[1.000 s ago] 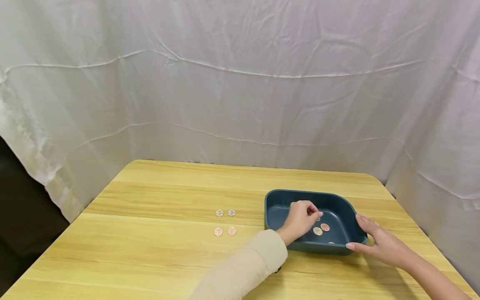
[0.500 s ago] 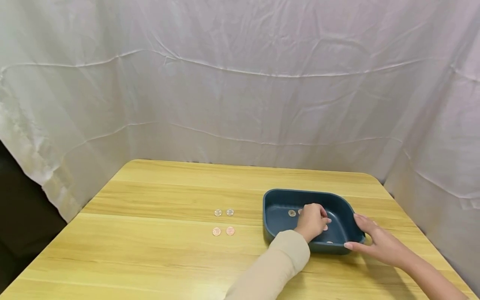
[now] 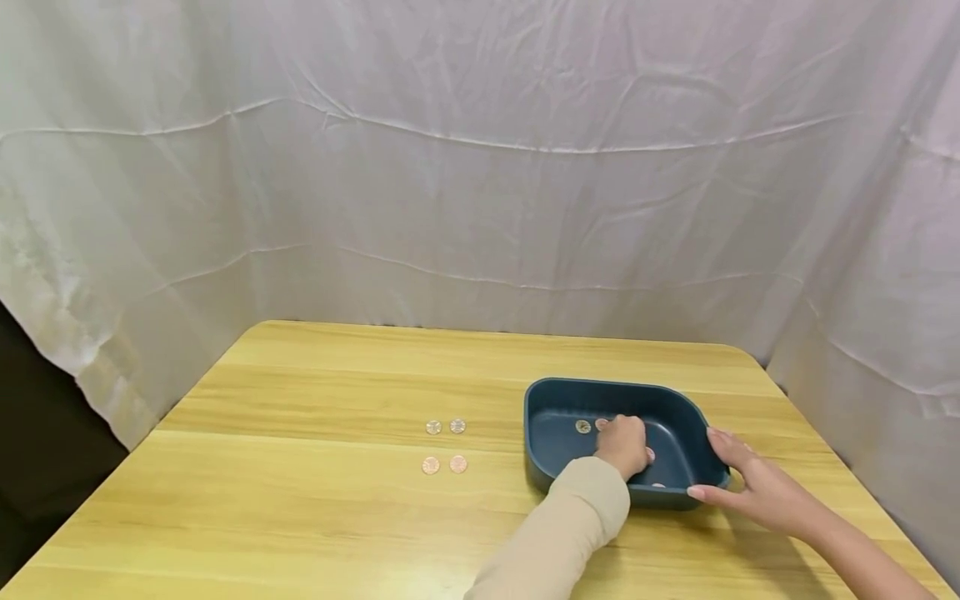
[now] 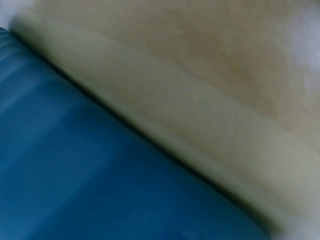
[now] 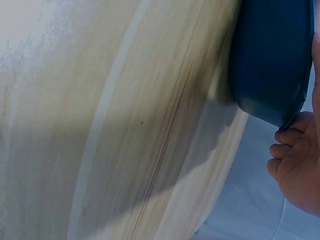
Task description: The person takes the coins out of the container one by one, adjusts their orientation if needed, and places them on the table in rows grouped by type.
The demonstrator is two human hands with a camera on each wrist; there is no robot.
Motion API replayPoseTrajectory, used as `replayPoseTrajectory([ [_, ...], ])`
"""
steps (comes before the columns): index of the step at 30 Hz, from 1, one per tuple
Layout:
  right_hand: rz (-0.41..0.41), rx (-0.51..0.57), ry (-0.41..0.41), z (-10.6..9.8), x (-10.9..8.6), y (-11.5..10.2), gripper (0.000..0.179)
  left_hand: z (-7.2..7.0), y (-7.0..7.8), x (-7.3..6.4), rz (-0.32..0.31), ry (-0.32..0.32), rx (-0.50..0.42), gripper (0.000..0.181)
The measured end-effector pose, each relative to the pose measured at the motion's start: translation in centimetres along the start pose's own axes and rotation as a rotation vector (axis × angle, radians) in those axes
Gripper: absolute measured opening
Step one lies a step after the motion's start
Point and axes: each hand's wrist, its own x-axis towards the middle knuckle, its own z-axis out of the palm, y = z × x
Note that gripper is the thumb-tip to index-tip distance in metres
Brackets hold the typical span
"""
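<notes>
Hanging behind everything is a big pale curtain [image 3: 480, 167], all wrinkles and crease lines, basically wrapping round the back and sides. Next size down is the wood-look table [image 3: 300, 517], light yellowish with rounded far corners. On its right half sits a dark blue tray [image 3: 667, 497], pretty deep, rounded at the corners. A cream sleeve [image 3: 555, 533] reaches in over the near edge, and the left hand [image 3: 624, 444] is down inside, knuckles up; its fingertips are hidden, so I honestly can't tell if it's pinching anything. The right hand [image 3: 757, 487] has the tray's right end, thumb on the near side and fingers curled over the rim. Smallest stuff is the coins: a gold-coloured coin [image 3: 583, 427] and a copper coin [image 3: 602, 424] lie in the tray just past the left hand, plus a couple more partly hidden on its near and right side. Left of the tray, well apart from it, two silvery coins [image 3: 457, 426] sit behind two coppery ones [image 3: 458, 464], making a neat square.
</notes>
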Motion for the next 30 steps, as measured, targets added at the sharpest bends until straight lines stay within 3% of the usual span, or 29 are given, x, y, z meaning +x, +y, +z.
replayPoseTrajectory([
  [7,-0.014,0.01,0.01,-0.03,0.09,-0.1,0.088,0.3,-0.07,-0.07,0.044,0.034,0.071,0.001],
  [13,-0.011,-0.001,0.009,-0.05,-0.04,-0.04,0.088,0.62,0.06,0.11,0.047,0.038,0.084,0.009],
  [21,0.002,-0.012,0.006,-0.01,-0.12,-0.11,0.089,0.64,-0.06,0.18,0.004,0.034,0.02,0.012],
  [30,-0.005,0.009,0.008,0.06,-0.09,0.1,0.089,0.1,-0.35,-0.2,0.008,0.149,-0.073,0.016],
])
